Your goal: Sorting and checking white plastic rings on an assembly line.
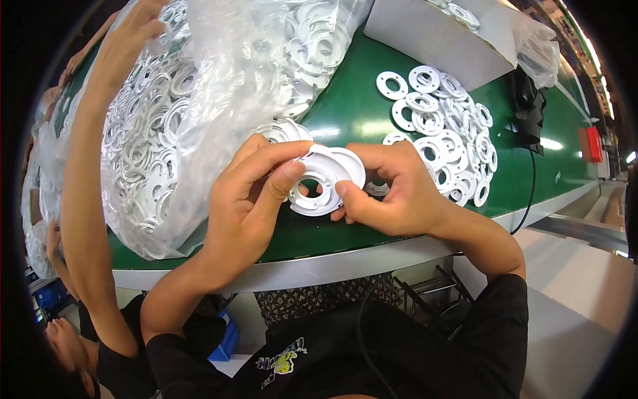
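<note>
Across the green worktable (pixel 359 113) sprawls a big clear plastic bag (pixel 219 73) stuffed with white flanged rings, slumped on its side so its contents stay within reach; a co-worker's arm (pixel 86 186) stretches up along its left side, hand resting on top. To the right, by a grey cardboard box (pixel 432 33), lies a loose heap of white rings (pixel 452 133), apparently set apart from the bagged ones. Just above the table's near edge, the left hand (pixel 249 193) and right hand (pixel 392 193) pinch a small stack of white rings (pixel 323 179) between thumbs and fingertips, gripping opposite rims so the centre hole faces up.
</note>
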Motion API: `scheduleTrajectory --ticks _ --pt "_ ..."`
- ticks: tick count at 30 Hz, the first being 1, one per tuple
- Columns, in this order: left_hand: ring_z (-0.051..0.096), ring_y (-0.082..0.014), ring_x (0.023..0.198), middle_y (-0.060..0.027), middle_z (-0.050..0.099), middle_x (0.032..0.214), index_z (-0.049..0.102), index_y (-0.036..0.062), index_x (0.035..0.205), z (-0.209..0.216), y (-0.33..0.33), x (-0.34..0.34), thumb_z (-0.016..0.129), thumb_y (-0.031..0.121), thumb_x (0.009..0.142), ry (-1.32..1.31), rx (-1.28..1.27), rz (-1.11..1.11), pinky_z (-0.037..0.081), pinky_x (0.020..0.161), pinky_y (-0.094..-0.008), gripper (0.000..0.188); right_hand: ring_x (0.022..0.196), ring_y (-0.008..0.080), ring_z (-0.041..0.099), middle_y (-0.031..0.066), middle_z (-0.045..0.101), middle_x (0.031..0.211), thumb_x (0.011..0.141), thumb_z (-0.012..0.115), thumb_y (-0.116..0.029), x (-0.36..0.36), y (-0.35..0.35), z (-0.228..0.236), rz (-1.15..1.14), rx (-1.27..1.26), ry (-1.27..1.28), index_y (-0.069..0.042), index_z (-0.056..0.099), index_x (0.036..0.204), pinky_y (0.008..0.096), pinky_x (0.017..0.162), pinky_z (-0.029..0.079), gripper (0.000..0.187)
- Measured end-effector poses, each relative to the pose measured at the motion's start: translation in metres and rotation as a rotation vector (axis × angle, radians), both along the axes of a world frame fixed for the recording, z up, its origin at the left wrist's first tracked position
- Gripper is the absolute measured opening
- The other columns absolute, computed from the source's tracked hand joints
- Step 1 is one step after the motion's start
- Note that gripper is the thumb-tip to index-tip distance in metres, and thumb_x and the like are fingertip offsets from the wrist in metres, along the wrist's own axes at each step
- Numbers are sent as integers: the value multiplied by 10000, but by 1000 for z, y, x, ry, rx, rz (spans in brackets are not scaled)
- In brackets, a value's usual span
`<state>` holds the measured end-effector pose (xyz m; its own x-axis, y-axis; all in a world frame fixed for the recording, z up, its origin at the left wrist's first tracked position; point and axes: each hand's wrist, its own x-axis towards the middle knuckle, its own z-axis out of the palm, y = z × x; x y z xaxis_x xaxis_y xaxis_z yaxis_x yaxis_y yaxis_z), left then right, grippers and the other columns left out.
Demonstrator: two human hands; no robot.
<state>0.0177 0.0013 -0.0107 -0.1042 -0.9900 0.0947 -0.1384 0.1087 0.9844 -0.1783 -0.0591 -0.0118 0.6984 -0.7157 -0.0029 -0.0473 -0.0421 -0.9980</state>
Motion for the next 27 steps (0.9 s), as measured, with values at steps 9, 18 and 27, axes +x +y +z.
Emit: scheduleTrajectory --ticks 9,18,27 --pt "508 -50 770 -1 596 838 631 -34 1010 -3 -2 7 573 176 958 239 179 96 405 672 -196 224 674 82 669 55 678 740 859 599 -74 6 5 1 -80 167 -101 33 612 993 195 571 502 172" --pt "522 -120 688 -61 585 759 645 -34 949 -2 -3 4 580 119 937 -112 -91 76 401 620 -243 167 584 76 572 58 644 701 824 627 -124 1 -1 0 6 -59 0 6 624 931 228 520 437 168" --pt "545 -190 650 -108 568 728 614 -32 875 3 -1 1 568 95 924 -269 -100 -15 418 600 -286 144 486 81 435 39 514 554 823 619 -144 4 0 -3 -64 -253 82 -21 642 817 263 448 331 125"
